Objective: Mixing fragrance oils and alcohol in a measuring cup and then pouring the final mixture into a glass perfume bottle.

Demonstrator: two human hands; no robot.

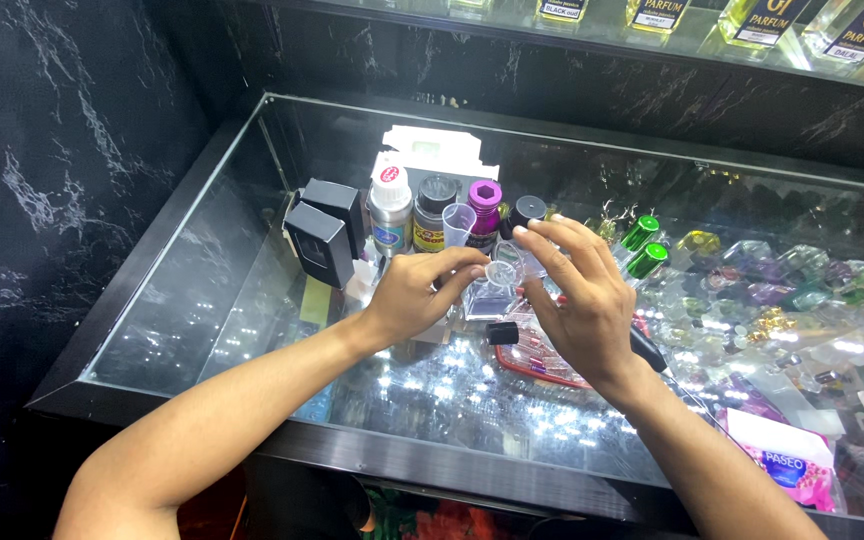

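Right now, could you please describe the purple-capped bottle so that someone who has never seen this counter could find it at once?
Start at the glass counter and find the row of small bottles standing before the white box at its back. The purple-capped bottle stands third from the left, between a dark-lidded jar and a black-capped bottle. It alone has a bright purple top.

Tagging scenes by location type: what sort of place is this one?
Most likely a perfume shop counter. A glass display case holds many small ornate bottles, labelled perfume bottles line the shelf behind, and both hands, left hand and right hand, work at a small clear bottle.
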